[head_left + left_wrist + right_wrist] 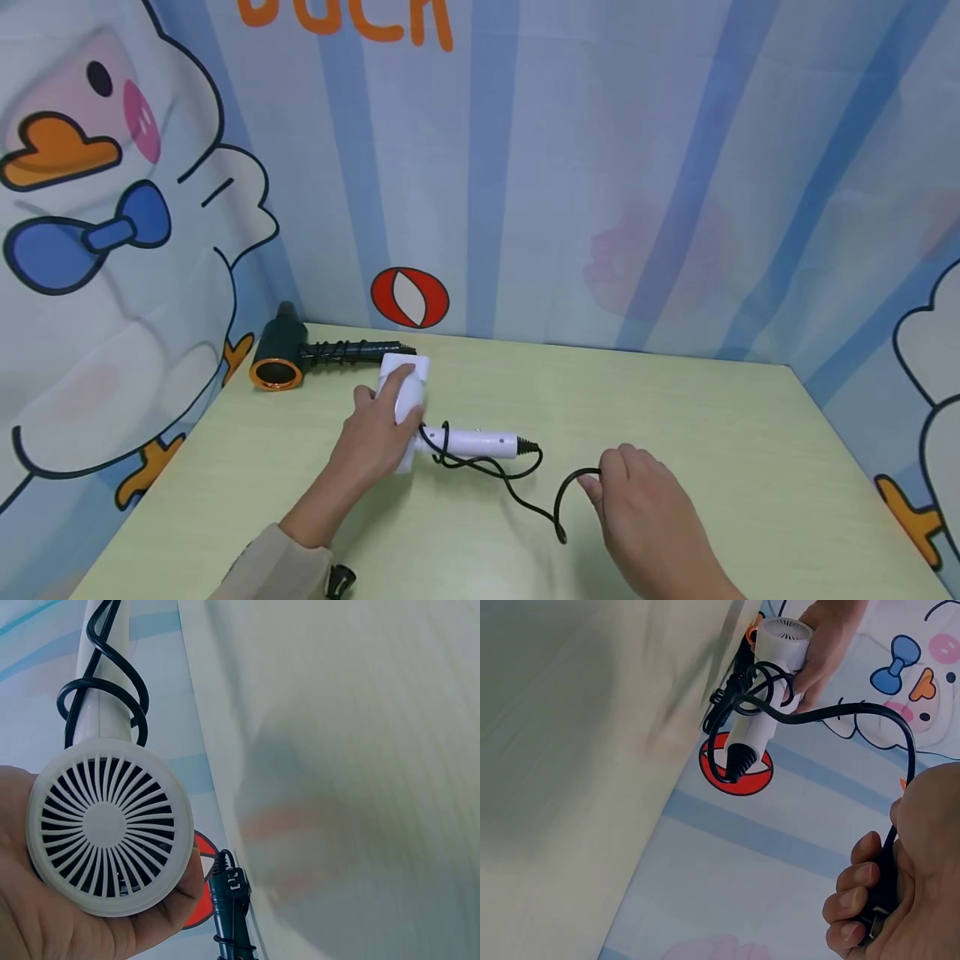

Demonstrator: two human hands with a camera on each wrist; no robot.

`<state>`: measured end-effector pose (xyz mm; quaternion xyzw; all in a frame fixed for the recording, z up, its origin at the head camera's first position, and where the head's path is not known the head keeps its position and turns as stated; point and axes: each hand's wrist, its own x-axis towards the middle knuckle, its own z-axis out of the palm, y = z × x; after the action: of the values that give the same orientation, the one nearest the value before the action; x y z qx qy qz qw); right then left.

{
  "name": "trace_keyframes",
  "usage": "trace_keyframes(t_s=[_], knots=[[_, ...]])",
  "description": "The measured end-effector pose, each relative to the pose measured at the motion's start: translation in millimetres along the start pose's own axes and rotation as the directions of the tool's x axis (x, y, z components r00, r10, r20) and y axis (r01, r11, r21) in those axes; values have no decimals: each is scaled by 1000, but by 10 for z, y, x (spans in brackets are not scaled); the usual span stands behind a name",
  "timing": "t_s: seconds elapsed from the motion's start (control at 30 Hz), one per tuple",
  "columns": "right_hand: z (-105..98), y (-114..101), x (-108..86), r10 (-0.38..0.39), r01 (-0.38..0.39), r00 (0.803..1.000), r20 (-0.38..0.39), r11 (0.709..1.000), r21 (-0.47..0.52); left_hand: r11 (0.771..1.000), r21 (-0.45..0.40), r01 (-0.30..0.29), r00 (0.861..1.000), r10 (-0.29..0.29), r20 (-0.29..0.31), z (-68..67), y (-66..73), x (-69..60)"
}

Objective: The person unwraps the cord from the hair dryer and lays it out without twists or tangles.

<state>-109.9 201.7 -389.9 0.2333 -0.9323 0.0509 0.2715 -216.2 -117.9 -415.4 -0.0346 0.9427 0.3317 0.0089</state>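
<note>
A white hair dryer [480,443] is held by its barrel in my left hand [378,433], its handle pointing right in the head view. Its round slotted vent [105,825] faces the left wrist camera. Black cord [112,656] loops loosely around the handle. From the handle's end the cord runs to my right hand [652,517], whose fingers curl around it. In the right wrist view, the black plug [881,892] lies within the curled fingers of that hand, partly hidden by them.
A black hair dryer with an orange rim [277,373] lies at the table's back left, its cord wound around the handle. The pale wooden table [675,417] meets a blue-striped cloth backdrop [555,167] with duck prints at its back and sides.
</note>
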Motion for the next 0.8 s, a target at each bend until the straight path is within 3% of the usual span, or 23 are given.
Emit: trace_keyframes(t_s=[0.53, 0.8], knots=[[-33, -52, -82, 37, -31, 988, 149, 999, -43, 1000, 7, -9, 1000, 9, -30, -41, -37, 42], [191, 126, -102, -15, 16, 999, 36, 999, -37, 1000, 6, -4, 1000, 4, -30, -60, -13, 36]])
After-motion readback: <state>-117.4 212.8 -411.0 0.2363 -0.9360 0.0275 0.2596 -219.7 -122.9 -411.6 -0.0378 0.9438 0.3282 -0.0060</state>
